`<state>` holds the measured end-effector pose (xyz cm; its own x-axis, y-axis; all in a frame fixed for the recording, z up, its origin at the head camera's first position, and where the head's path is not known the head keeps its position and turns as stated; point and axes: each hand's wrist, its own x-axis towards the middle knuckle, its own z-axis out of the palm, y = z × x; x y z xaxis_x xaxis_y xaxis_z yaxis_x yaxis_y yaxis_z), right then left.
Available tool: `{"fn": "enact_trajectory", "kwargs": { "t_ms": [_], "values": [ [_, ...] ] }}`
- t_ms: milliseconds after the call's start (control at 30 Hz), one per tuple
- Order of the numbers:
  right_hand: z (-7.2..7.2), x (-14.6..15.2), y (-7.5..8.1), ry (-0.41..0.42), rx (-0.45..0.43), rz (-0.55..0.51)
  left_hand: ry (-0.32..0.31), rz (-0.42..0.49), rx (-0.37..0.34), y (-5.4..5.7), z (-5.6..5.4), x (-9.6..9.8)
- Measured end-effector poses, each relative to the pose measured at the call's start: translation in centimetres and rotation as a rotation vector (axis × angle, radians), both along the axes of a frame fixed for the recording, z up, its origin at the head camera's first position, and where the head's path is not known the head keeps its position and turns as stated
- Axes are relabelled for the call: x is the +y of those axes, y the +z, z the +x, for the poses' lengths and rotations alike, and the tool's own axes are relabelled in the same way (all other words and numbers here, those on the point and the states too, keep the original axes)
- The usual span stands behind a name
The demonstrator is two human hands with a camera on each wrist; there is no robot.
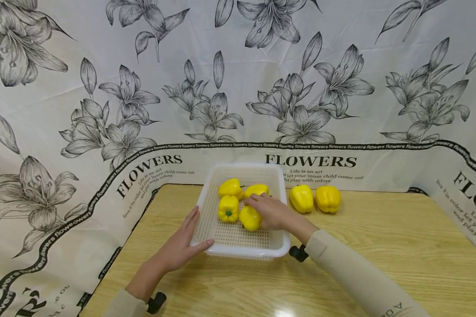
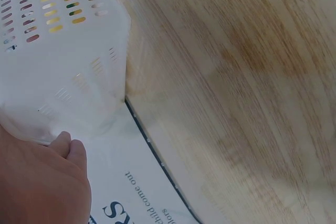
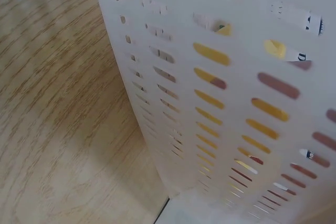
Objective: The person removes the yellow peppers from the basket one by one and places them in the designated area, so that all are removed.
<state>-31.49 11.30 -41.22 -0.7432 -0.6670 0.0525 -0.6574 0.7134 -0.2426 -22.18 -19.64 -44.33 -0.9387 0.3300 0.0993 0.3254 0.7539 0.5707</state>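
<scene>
A white plastic basket [image 1: 246, 252] with slotted walls stands on the table. My left hand [image 1: 178, 251] rests against its near left corner, fingers straight along the left rim and thumb over the front rim. Inside the basket, my right hand [image 1: 271, 212] grips a yellow bell pepper [image 1: 251, 219] at the near right, fingers curved over its top. Three other peppers lie in there: one at the back left [image 1: 230, 188], one at the back right [image 1: 255, 190], partly behind the fingers, and one at the front left [image 1: 228, 208]. The right wrist view has the slotted wall [image 3: 236, 3] hiding the hand.
Two more yellow bell peppers, a left one [image 1: 301, 198] and a right one [image 1: 328, 199], sit on the wooden table [image 1: 381, 233] right of the basket. A flower-printed cloth [image 1: 230, 132] hangs behind the table and along both sides.
</scene>
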Motion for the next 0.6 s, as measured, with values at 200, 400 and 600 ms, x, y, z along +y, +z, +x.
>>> {"fn": "enact_trajectory", "kwargs": {
  "t_ms": [200,400,600],
  "values": [
    [-0.15,0.03,-0.21,-0.003,0.002,-0.034,0.002,-0.007,0.001,-0.13,-0.04,-0.01],
    [-0.19,0.06,-0.25,-0.032,-0.04,-0.123,-0.004,-0.004,0.006,-0.15,-0.06,-0.06],
    [-0.33,0.4,-0.04,-0.038,-0.108,-0.236,-0.003,-0.005,0.006,-0.2,-0.09,-0.04]
  ]
}}
